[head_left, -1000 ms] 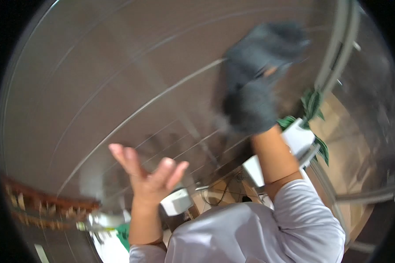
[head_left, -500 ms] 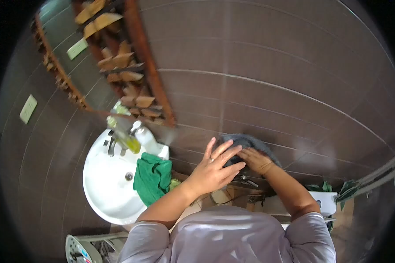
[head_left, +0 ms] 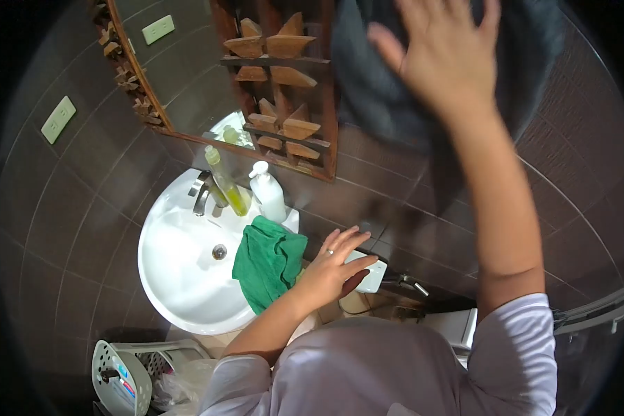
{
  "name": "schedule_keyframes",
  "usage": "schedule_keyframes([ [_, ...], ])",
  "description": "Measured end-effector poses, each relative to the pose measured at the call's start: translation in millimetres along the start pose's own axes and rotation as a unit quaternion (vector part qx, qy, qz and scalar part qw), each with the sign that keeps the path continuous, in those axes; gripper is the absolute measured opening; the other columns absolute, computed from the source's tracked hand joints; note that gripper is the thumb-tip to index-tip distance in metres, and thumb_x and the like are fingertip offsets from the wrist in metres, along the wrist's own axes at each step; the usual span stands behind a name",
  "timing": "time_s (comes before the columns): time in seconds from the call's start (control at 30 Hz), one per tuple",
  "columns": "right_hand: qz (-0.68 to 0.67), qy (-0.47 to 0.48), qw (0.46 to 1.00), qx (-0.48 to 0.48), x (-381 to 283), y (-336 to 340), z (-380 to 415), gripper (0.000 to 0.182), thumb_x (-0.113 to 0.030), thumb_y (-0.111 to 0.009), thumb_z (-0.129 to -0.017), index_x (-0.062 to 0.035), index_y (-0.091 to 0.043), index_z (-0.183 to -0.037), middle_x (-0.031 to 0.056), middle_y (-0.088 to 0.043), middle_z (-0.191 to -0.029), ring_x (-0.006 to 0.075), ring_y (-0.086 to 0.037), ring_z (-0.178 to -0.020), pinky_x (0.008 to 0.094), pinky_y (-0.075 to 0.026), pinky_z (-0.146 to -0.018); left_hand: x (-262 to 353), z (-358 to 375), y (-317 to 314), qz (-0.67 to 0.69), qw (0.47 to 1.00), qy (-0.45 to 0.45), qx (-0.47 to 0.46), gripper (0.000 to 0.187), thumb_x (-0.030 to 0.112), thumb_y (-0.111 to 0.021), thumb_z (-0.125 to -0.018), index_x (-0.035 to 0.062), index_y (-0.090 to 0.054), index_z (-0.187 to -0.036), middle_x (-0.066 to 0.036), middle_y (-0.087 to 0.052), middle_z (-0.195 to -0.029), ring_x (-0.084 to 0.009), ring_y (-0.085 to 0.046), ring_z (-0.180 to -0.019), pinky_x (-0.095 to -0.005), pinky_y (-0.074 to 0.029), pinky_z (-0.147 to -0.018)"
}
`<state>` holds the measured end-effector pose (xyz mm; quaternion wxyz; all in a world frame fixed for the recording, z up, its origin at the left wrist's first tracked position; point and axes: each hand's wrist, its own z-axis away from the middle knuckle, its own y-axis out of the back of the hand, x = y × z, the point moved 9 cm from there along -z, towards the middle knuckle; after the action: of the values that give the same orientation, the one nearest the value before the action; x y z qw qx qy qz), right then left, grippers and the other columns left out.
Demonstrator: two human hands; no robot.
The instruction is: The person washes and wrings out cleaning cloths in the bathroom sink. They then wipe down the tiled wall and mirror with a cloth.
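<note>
A dark grey cloth [head_left: 388, 90] is spread at the upper right against the brown tiled wall. My right hand [head_left: 447, 59] is raised over it, palm side toward the cloth, fingers spread. Lower down, my left hand [head_left: 336, 267], with a ring on one finger, has its fingers apart and nothing in it. It is just in front of a small white dish or shelf [head_left: 373, 275] at the wall. A crumpled green cloth [head_left: 270, 260] hangs over the right rim of the white sink [head_left: 180, 277], left of my left hand.
Behind the sink's bowl stand a metal faucet [head_left: 201, 194], a bottle of yellow-green liquid [head_left: 232, 194] and a white pump bottle [head_left: 268, 194]. A mirror [head_left: 180, 76] and wooden lattice [head_left: 282, 83] are above. A perforated basket [head_left: 128, 371] stands lower left; a metal fixture [head_left: 412, 283] is right.
The grey cloth and my right hand have moved from low near the wall up to the upper right. My left hand is now apart from the cloth. The view has shifted.
</note>
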<state>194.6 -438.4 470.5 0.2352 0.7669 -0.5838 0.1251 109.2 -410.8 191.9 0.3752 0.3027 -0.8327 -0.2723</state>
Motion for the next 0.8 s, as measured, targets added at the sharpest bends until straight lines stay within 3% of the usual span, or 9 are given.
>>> schedule_keyframes([
  [0.07,-0.107,0.053,0.993,0.017,-34.6,-20.4,54.0,0.052,-0.044,-0.053,-0.076,-0.0156,-0.048,-0.119,0.0074,-0.037,-0.131,0.0271,-0.032,-0.122,0.0612,-0.025,-0.090,-5.9,9.5,2.3,-0.003,1.000,0.012,-0.002,0.032,0.007,-0.068,-0.066,0.0125,-0.060,-0.097,-0.012,-0.042,-0.123,-0.0331,-0.037,-0.117,-0.0479,-0.030,-0.097],
  [0.2,-0.531,0.038,0.842,-0.085,-90.0,-77.3,180.1,0.054,-0.025,-0.063,-0.073,-0.0106,-0.045,-0.121,0.0071,-0.035,-0.133,0.0287,-0.032,-0.123,0.0452,-0.029,-0.097,-26.1,25.9,19.4,-0.011,0.997,0.063,0.048,0.027,0.011,-0.066,-0.071,0.0114,-0.061,-0.098,-0.011,-0.041,-0.123,-0.0328,-0.037,-0.117,-0.0435,-0.032,-0.096],
  [0.27,-0.393,0.145,0.880,-0.226,-120.3,-78.2,231.6,0.046,-0.019,-0.056,-0.079,-0.0090,-0.044,-0.122,0.0091,-0.038,-0.131,0.0299,-0.033,-0.122,0.0377,-0.028,-0.100,-35.2,29.8,23.7,-0.007,0.995,0.078,0.059,0.028,0.010,-0.065,-0.072,0.0111,-0.060,-0.100,-0.011,-0.041,-0.125,-0.0321,-0.036,-0.118,-0.0411,-0.032,-0.096],
  [0.43,-0.558,0.047,0.660,-0.500,-149.2,-130.3,336.0,0.034,-0.015,-0.039,-0.088,-0.0088,-0.046,-0.120,0.0118,-0.043,-0.126,0.0261,-0.041,-0.116,0.0350,-0.029,-0.099,-46.0,32.4,30.4,0.049,0.988,0.115,0.091,0.030,0.010,-0.063,-0.075,0.0106,-0.057,-0.104,-0.012,-0.040,-0.126,-0.0305,-0.037,-0.117,-0.0391,-0.032,-0.096],
  [0.53,-0.564,-0.042,0.622,-0.541,-84.6,-129.7,265.0,0.035,-0.019,-0.047,-0.085,-0.0082,-0.048,-0.119,0.0149,-0.048,-0.120,0.0286,-0.045,-0.112,0.0340,-0.034,-0.094,-42.8,28.9,35.7,0.068,0.985,0.126,0.094,0.029,0.010,-0.062,-0.075,0.0103,-0.058,-0.104,-0.012,-0.040,-0.125,-0.0315,-0.038,-0.116,-0.0390,-0.034,-0.094],
  [0.63,-0.298,-0.127,0.903,-0.282,55.1,-42.9,89.4,0.046,-0.031,-0.056,-0.078,-0.0047,-0.050,-0.115,0.0169,-0.049,-0.119,0.0296,-0.045,-0.112,0.0346,-0.034,-0.094,-40.6,25.6,33.2,0.099,0.982,0.132,0.094,0.028,0.010,-0.061,-0.076,0.0092,-0.057,-0.104,-0.013,-0.040,-0.125,-0.0305,-0.040,-0.114,-0.0379,-0.035,-0.093],
  [0.7,-0.098,-0.083,0.991,0.036,131.5,12.1,18.4,0.050,-0.043,-0.057,-0.076,-0.0163,-0.049,-0.118,0.0149,-0.053,-0.113,0.0336,-0.055,-0.096,0.0356,-0.042,-0.085,-37.3,21.9,24.3,0.119,0.982,0.113,0.092,0.027,0.009,-0.060,-0.077,0.0069,-0.057,-0.104,-0.013,-0.040,-0.126,-0.0283,-0.042,-0.113,-0.0359,-0.036,-0.092],
  [0.73,0.231,0.023,0.973,0.020,164.8,1.0,0.3,0.047,-0.028,-0.047,-0.087,-0.0239,-0.033,-0.131,0.0111,-0.047,-0.123,0.0262,-0.049,-0.109,0.0344,-0.043,-0.089,-33.5,20.3,23.6,0.114,0.982,0.115,0.098,0.027,0.009,-0.060,-0.077,0.0069,-0.057,-0.104,-0.013,-0.040,-0.126,-0.0283,-0.042,-0.113,-0.0359,-0.036,-0.092],
  [0.8,0.483,-0.023,0.875,0.021,226.1,-22.6,-18.1,0.047,-0.023,-0.042,-0.089,-0.0306,-0.025,-0.133,0.0076,-0.047,-0.124,0.0244,-0.050,-0.108,0.0368,-0.045,-0.087,-24.8,17.4,16.5,0.145,0.979,0.119,0.084,0.026,0.008,-0.060,-0.077,0.0066,-0.058,-0.104,-0.013,-0.041,-0.125,-0.0285,-0.043,-0.112,-0.0353,-0.037,-0.092],
])
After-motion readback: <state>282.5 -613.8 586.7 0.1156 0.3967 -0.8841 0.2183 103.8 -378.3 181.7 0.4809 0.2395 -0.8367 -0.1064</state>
